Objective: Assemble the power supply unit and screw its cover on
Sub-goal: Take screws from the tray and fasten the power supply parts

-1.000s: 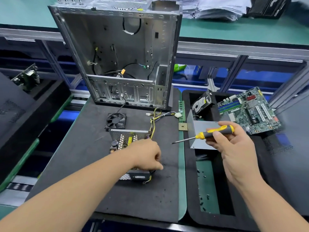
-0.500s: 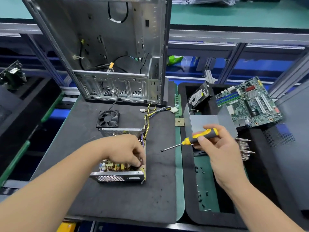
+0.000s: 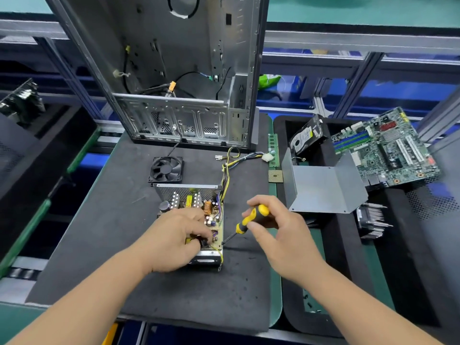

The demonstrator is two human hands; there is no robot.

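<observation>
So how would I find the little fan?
Start at the tall empty computer case standing at the back of the dark mat. Just in front of it lies the fan, square and black, linked to the case by a thin cable. Nothing nearby has round blades.

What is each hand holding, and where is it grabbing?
The right hand holds the screwdriver by its yellow-and-black handle. The left hand rests on the open power supply, fingers pinching something small inside; what it is cannot be told.

An open computer case [image 3: 179, 70] stands upright at the counter's [image 3: 112, 220] back, a black fan [image 3: 166, 169] just before it. Right: a motherboard [image 3: 383, 150], a hard drive [image 3: 307, 135], a heatsink [image 3: 372, 221].
</observation>
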